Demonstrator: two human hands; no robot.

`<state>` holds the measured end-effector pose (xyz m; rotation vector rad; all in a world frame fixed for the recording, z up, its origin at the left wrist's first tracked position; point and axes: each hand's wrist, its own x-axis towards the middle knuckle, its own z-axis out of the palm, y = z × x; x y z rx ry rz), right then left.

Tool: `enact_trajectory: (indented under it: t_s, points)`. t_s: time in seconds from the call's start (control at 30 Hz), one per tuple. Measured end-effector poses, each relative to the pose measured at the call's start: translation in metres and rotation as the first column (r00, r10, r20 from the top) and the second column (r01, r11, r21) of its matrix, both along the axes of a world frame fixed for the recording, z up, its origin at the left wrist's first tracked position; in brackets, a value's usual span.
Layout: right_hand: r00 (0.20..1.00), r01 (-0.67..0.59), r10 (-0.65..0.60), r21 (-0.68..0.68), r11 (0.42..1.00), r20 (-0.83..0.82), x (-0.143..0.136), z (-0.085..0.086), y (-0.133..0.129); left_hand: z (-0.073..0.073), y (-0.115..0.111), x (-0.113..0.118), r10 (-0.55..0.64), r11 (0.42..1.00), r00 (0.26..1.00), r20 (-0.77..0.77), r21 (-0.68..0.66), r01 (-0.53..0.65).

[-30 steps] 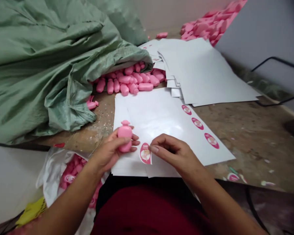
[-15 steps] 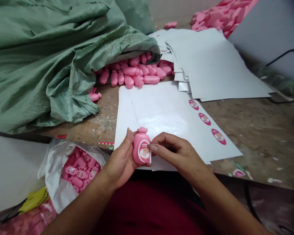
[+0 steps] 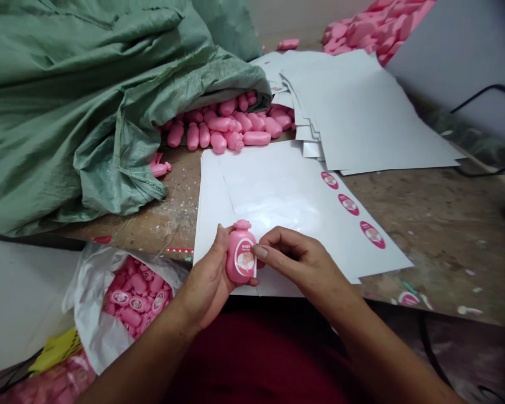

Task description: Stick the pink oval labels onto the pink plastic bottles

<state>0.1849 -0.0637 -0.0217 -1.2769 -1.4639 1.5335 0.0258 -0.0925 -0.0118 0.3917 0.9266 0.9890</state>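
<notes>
A small pink plastic bottle (image 3: pixel 234 264) stands upright in my left hand (image 3: pixel 208 280), thumb on one side and fingers behind it. On the bottle's front is an oval pink-and-white sticker (image 3: pixel 246 259) with "BABY" lettering. Its right edge stands off the bottle, pinched between the thumb and index finger of my right hand (image 3: pixel 297 255). Below both hands lies a white sticker sheet (image 3: pixel 273 185) with three oval stickers left along its right side.
A green sack (image 3: pixel 88 101) spills plain pink bottles (image 3: pixel 235 126) onto the worktable (image 3: pixel 437 224). White sheets (image 3: pixel 362 106) are stacked at the back right. Below the table edge, a white bag (image 3: pixel 92 320) holds labelled bottles (image 3: pixel 137 292). More pink pieces (image 3: pixel 370 31) are heaped at the back.
The view has shifted slightly, moving the scene a little to the left. Both hands keep their hold on the bottle and the sticker's edge, with hardly any other movement.
</notes>
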Motion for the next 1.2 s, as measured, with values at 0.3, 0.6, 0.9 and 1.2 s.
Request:
enact_trajectory:
  t_s: [0.3,0.6,0.9,1.2]
  points:
    - [1.0,0.0,0.0,-0.007,1.0,-0.012,0.001,-0.001,-0.002,0.001,-0.002,0.001,0.002,1.0,1.0,-0.031,0.0,-0.002]
    - [0.99,0.03,-0.044,0.109,0.994,0.132,0.002,0.0,-0.007,0.004,-0.004,0.0,-0.055,0.998,0.998,0.012,0.028,0.054]
    - [0.975,0.02,-0.06,0.182,0.983,0.213,0.003,0.004,-0.011,0.006,-0.008,-0.003,-0.112,0.993,0.991,0.075,-0.031,0.115]
    - [0.955,0.191,-0.243,0.273,0.943,0.172,0.018,0.005,-0.005,0.0,-0.008,-0.007,-0.104,0.989,0.984,0.147,-0.094,0.118]
